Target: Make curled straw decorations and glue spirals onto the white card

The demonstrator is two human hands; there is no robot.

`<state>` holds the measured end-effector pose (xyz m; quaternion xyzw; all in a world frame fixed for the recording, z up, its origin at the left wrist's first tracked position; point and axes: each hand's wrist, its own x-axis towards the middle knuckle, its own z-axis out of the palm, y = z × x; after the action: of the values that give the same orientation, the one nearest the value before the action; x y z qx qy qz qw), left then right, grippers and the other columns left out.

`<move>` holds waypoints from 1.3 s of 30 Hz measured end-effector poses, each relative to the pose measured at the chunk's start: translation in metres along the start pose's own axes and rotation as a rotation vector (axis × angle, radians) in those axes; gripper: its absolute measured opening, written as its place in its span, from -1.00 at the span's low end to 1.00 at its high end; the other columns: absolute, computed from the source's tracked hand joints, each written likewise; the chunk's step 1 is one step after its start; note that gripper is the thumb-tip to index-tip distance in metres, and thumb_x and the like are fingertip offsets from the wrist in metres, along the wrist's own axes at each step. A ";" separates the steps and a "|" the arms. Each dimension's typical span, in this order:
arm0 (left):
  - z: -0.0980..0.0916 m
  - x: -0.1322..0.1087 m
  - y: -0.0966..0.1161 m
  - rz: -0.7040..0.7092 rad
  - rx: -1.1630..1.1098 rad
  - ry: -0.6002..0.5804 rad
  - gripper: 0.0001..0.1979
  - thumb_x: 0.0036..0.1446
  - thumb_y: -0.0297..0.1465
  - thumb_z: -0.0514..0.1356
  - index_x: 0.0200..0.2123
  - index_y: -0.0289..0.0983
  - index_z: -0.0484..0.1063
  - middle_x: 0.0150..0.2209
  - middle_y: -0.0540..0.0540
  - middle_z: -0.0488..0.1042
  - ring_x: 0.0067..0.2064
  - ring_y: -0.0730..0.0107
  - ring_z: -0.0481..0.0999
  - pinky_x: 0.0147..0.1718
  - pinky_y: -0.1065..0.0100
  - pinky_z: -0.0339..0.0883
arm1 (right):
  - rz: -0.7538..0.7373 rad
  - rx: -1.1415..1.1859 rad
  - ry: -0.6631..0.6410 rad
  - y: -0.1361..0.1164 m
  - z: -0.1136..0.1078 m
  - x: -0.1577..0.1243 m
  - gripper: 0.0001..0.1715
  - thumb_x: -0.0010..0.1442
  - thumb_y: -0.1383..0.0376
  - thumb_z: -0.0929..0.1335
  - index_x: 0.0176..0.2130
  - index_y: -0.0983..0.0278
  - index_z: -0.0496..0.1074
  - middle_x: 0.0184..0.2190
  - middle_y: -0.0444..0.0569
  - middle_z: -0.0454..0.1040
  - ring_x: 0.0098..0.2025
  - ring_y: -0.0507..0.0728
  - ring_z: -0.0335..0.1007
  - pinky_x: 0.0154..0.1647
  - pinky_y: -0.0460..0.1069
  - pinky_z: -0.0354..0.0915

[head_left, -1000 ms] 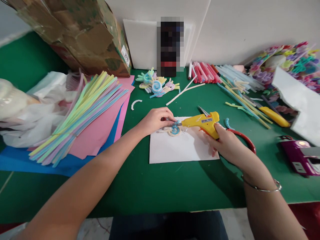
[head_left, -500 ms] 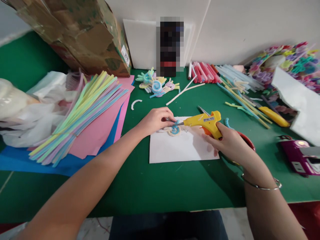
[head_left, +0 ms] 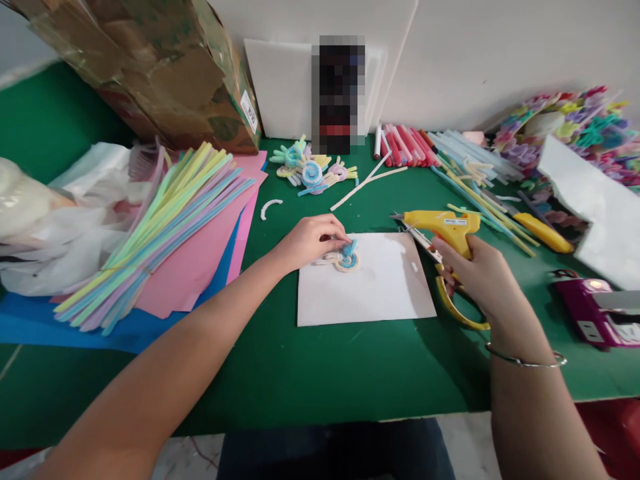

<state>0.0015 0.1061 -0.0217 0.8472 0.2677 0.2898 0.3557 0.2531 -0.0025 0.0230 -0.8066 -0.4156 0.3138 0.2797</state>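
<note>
My left hand (head_left: 309,239) pinches a small coiled pipe-cleaner piece (head_left: 345,257), blue and cream, against a white sheet of paper (head_left: 365,287) on the green table. My right hand (head_left: 475,273) grips a yellow glue gun (head_left: 443,225) by its handle, its nozzle pointing left, well to the right of the coil and just past the paper's top right corner. Scissors with yellow handles (head_left: 453,303) lie under my right hand.
Pastel pipe cleaners (head_left: 160,220) lie on pink and blue sheets at the left, beside crumpled plastic. A cardboard box (head_left: 165,73) stands at the back left. Finished coiled pieces (head_left: 313,170), red sticks (head_left: 405,147), a yellow knife (head_left: 543,232) and a purple device (head_left: 597,310) lie around.
My right hand has drawn the glue gun away from the coil, up and to the right. My left hand stays on the coil.
</note>
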 end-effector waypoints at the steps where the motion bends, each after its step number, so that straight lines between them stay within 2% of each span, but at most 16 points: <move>1: 0.000 0.000 0.000 -0.002 0.000 -0.001 -0.87 0.11 -0.36 0.21 -0.38 -0.27 0.54 -0.31 -0.09 0.50 -0.31 0.43 0.49 -0.33 0.37 0.33 | 0.026 0.016 0.051 0.001 -0.002 0.002 -0.61 0.07 -0.05 0.30 -0.39 0.17 0.15 -0.71 -0.22 0.26 -0.75 0.04 0.18 -0.69 -0.01 0.15; 5: 0.000 0.000 0.002 -0.026 0.009 0.003 -0.89 0.08 -0.36 0.24 -0.39 -0.27 0.54 -0.32 -0.08 0.50 -0.33 0.43 0.49 -0.36 0.38 0.33 | 0.114 -0.047 0.212 0.003 -0.015 0.012 -0.69 0.12 0.02 0.24 -0.37 0.20 0.16 -0.66 -0.12 0.29 -0.66 0.10 0.27 -0.56 0.04 0.22; 8: 0.000 0.000 0.002 -0.038 0.009 0.002 -0.89 0.07 -0.36 0.25 -0.39 -0.28 0.53 -0.32 -0.08 0.50 -0.35 0.45 0.48 -0.39 0.40 0.33 | 0.149 -0.245 0.261 0.007 -0.023 0.021 -0.70 0.12 0.06 0.23 -0.50 0.19 0.17 -0.68 -0.08 0.27 -0.57 0.17 0.32 -0.46 0.09 0.22; 10: 0.000 0.000 0.002 -0.039 0.006 0.003 -0.90 0.07 -0.36 0.24 -0.39 -0.28 0.53 -0.32 -0.07 0.50 -0.35 0.45 0.48 -0.39 0.40 0.33 | 0.112 -0.394 0.326 0.013 -0.026 0.029 -0.65 0.08 0.06 0.26 -0.59 0.16 0.13 -0.71 -0.08 0.20 -0.51 0.24 0.31 -0.45 0.11 0.20; 14: 0.000 0.000 0.002 -0.044 0.000 0.003 -0.94 0.05 -0.42 0.25 -0.39 -0.27 0.53 -0.32 -0.07 0.49 -0.34 0.45 0.48 -0.37 0.41 0.33 | 0.019 -0.447 0.362 0.026 -0.026 0.038 -0.60 0.05 0.01 0.28 -0.64 0.14 0.14 -0.69 -0.04 0.23 -0.45 0.31 0.33 -0.42 0.15 0.21; 20: 0.000 0.000 0.001 -0.052 -0.016 0.005 -0.95 0.04 -0.45 0.26 -0.39 -0.27 0.54 -0.32 -0.06 0.49 -0.33 0.46 0.48 -0.35 0.41 0.33 | -0.048 -0.456 0.379 0.036 -0.025 0.041 -0.61 0.05 -0.04 0.27 -0.59 0.17 0.26 -0.66 0.00 0.29 -0.46 0.31 0.32 -0.44 0.14 0.21; 24: -0.001 -0.001 0.001 -0.049 -0.029 0.007 -0.94 0.05 -0.42 0.26 -0.40 -0.26 0.54 -0.32 -0.06 0.49 -0.33 0.46 0.48 -0.34 0.41 0.34 | -0.093 -0.471 0.413 0.042 -0.027 0.039 -0.59 0.05 -0.06 0.28 -0.43 0.24 0.38 -0.49 0.11 0.39 -0.31 0.37 0.37 -0.35 0.19 0.25; 27: -0.001 -0.001 0.001 -0.045 -0.021 0.007 -0.94 0.05 -0.41 0.25 -0.39 -0.27 0.54 -0.32 -0.07 0.49 -0.35 0.46 0.47 -0.37 0.42 0.33 | -0.154 -0.497 0.459 0.038 -0.028 0.032 -0.62 0.09 0.02 0.28 -0.34 0.28 0.42 -0.37 0.20 0.41 -0.16 0.42 0.34 -0.23 0.23 0.26; 30: 0.000 -0.001 0.001 -0.047 -0.019 0.012 -0.94 0.05 -0.43 0.26 -0.38 -0.28 0.53 -0.32 -0.07 0.49 -0.36 0.48 0.46 -0.38 0.43 0.31 | -0.294 -0.472 0.519 0.025 -0.020 0.021 -0.63 0.20 0.15 0.20 -0.22 0.33 0.45 -0.27 0.25 0.41 -0.06 0.39 0.31 -0.09 0.22 0.25; 33: 0.001 -0.001 0.002 -0.053 -0.014 0.015 -0.95 0.04 -0.44 0.26 -0.37 -0.28 0.53 -0.32 -0.06 0.48 -0.35 0.48 0.46 -0.39 0.44 0.30 | -0.556 -0.409 0.520 0.011 0.001 0.013 -0.68 0.23 0.29 0.17 -0.19 0.30 0.46 -0.21 0.18 0.41 -0.12 0.29 0.35 -0.11 0.18 0.31; 36: 0.001 -0.001 0.001 -0.050 0.009 0.009 -0.94 0.06 -0.43 0.25 -0.35 -0.26 0.53 -0.31 -0.05 0.49 -0.34 0.47 0.46 -0.36 0.43 0.31 | -0.869 -0.527 0.352 0.002 0.026 0.009 -0.66 0.21 0.43 0.19 -0.13 0.25 0.46 -0.14 0.11 0.44 -0.11 0.25 0.34 -0.10 0.16 0.33; 39: 0.001 -0.001 0.000 -0.040 0.031 0.002 -0.94 0.07 -0.44 0.24 -0.35 -0.26 0.52 -0.30 -0.05 0.49 -0.32 0.46 0.46 -0.33 0.42 0.31 | -0.995 -0.702 0.288 -0.004 0.041 0.010 -0.57 0.20 0.51 0.16 -0.03 0.27 0.42 -0.06 0.12 0.43 -0.18 0.22 0.33 -0.19 0.14 0.35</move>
<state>0.0014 0.1049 -0.0221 0.8468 0.2894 0.2793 0.3480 0.2255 0.0153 -0.0030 -0.5943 -0.7780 -0.1210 0.1639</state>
